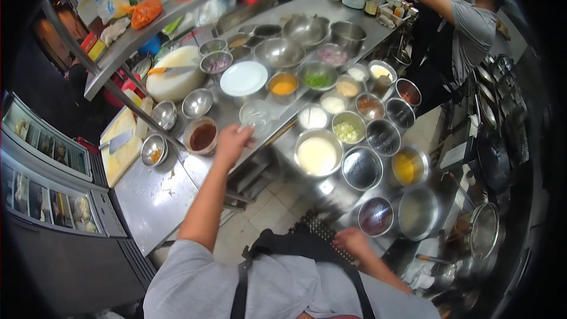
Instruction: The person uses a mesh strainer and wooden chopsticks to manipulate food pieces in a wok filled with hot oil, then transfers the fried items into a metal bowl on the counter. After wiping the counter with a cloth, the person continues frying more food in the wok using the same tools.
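Note:
My left hand (235, 142) reaches forward over the steel counter, its bent fingers at the near rim of a clear bowl (256, 112). The fingertips appear closed on that rim. Just left of the hand stands a tub of dark red-brown sauce (201, 136). Beyond the bowl are a white plate (243, 78) and a small bowl of orange sauce (283, 86). My right hand (352, 241) hangs low near my apron, left of a pot of dark red liquid (375, 216). Motion smears its fingers, and I see nothing in it.
Pots of food crowd the right counter, including a cream-coloured one (316, 153). A knife (118, 142) lies on a cutting board (127, 163) at left. A metal shelf post (112, 87) rises nearby. A co-worker (469, 29) reaches across at the far right.

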Tool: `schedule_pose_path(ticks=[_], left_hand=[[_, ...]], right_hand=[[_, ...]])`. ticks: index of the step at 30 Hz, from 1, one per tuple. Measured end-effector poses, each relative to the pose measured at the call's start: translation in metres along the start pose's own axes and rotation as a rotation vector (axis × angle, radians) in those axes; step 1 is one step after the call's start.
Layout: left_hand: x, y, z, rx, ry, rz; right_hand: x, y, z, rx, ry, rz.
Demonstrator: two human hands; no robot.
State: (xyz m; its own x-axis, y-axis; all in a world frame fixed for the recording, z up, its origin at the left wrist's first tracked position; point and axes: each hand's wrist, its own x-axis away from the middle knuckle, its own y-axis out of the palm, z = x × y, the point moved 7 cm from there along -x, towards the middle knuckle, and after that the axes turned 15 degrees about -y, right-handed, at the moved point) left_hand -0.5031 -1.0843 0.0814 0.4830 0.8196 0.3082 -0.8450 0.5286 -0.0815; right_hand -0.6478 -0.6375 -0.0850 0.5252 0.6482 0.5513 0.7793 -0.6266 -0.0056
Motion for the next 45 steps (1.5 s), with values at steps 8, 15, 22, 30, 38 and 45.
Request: schedule_pose_path(ticks=[8, 15, 22, 30, 38, 45], left_hand=[[0.185, 0.005, 0.108, -0.127, -0.085, -0.298], [0.272, 0.014, 0.165, -0.165, 0.312, -0.531], [0.306, 0.022, 0.192, -0.240, 0.498, -0.624], [0.323, 0.021, 0.211, 0.052, 0.889, -0.780], [0.331, 0.009, 0.213, -0.228, 0.700, -0.465], [0.324, -0.001, 0.214, -0.152, 0.784, -0.319]], right_hand=[[-0.016, 0.004, 0.000, 0.102, -0.045, -0.020], [-0.040, -0.041, 0.123, 0.165, 0.066, 0.004], [-0.012, -0.127, 0.242, 0.407, 0.295, 0.052], [0.014, -0.130, 0.219, 0.380, 0.414, 0.222], [-0.010, -0.114, 0.255, 0.130, 0.288, 0.131], [0.008, -0.093, 0.210, 0.202, 0.339, 0.223]])
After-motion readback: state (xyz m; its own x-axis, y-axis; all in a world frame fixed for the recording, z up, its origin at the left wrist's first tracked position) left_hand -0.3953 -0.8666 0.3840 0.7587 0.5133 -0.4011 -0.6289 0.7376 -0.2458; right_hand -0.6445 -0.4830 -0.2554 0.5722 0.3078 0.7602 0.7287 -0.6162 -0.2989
